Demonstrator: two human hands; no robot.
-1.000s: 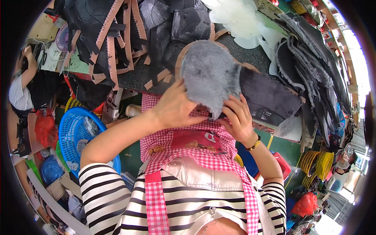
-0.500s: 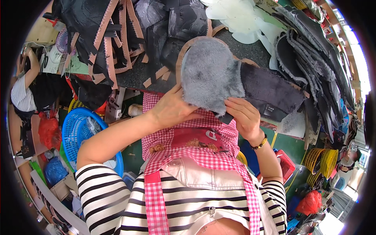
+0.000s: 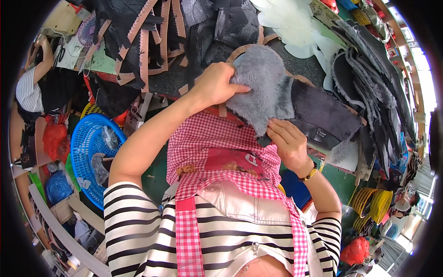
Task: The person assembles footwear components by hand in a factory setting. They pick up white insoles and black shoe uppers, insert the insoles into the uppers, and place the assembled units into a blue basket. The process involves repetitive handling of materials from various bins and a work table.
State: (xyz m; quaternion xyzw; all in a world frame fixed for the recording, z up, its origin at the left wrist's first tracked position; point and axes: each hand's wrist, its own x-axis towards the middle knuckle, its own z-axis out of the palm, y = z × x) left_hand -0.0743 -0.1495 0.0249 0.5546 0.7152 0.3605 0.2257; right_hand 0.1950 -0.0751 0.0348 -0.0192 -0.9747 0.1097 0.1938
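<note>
A flat, fur-lined boot upper (image 3: 260,85) lies across the near edge of the dark work table. Its left part is grey fur with a tan edge strip and a pale sliver along the top left; its right part is a smooth black panel (image 3: 323,111). My left hand (image 3: 217,85) grips the fur's left edge, thumb on top and the other fingers mostly hidden behind. My right hand (image 3: 288,143) pinches the lower corner, where a small black tab shows beside the fingertips.
Black pieces with tan toothed edges (image 3: 145,46) heap at the far left. Pale sheets (image 3: 295,27) and a stack of fur-lined black pieces (image 3: 374,87) lie far and right. A blue basket (image 3: 94,152) stands at left, yellow baskets (image 3: 378,203) at right. Another person's arm (image 3: 46,53) shows at far left.
My left hand has moved up along the fur's left side, its thumb now on top. The fur's left part is bent in and looks narrower. My right hand stays at the lower corner.
</note>
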